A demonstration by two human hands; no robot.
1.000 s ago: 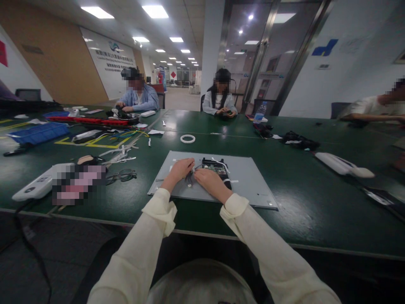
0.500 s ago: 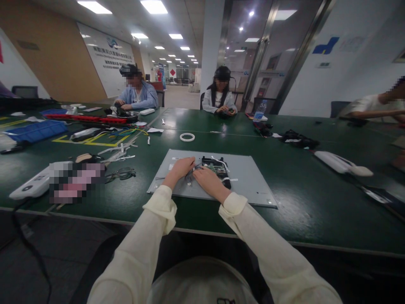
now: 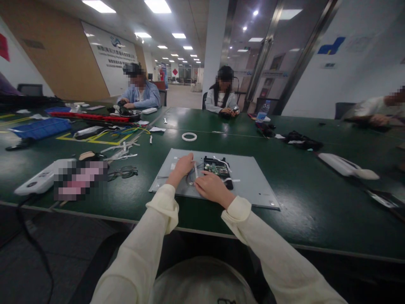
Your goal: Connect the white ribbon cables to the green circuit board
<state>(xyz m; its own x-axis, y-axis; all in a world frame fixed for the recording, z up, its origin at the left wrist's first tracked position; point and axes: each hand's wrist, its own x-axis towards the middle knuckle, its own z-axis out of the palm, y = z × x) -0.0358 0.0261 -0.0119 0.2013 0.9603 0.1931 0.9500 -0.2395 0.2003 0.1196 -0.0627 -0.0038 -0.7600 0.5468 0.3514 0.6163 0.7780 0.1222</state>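
Observation:
A flat grey panel (image 3: pixel 253 190) lies on the table in front of me. On it sits a green circuit board (image 3: pixel 213 169) in a black holder (image 3: pixel 228 183), with white tape pieces at its edges. My left hand (image 3: pixel 182 168) is left of the board, fingers pinched at the upper end of a narrow white tape strip (image 3: pixel 195 169). The strip's lower end meets my right hand (image 3: pixel 211 186), whose fingers are curled in front of the board; their exact grip is partly hidden. Thin grey cables (image 3: pixel 200 164) run on the panel between both hands.
Beyond the panel lies a white tape roll (image 3: pixel 189 137). Glasses (image 3: pixel 123 172), a white device (image 3: pixel 44 176) and loose strips (image 3: pixel 125 152) are at left. Another white device (image 3: pixel 344 165) lies at right. Co-workers sit around the table, one (image 3: pixel 224 95) opposite.
My hands have moved slightly apart, and the white strip now shows between them. My right hand has shifted a little down and toward me. The view has turned slightly left.

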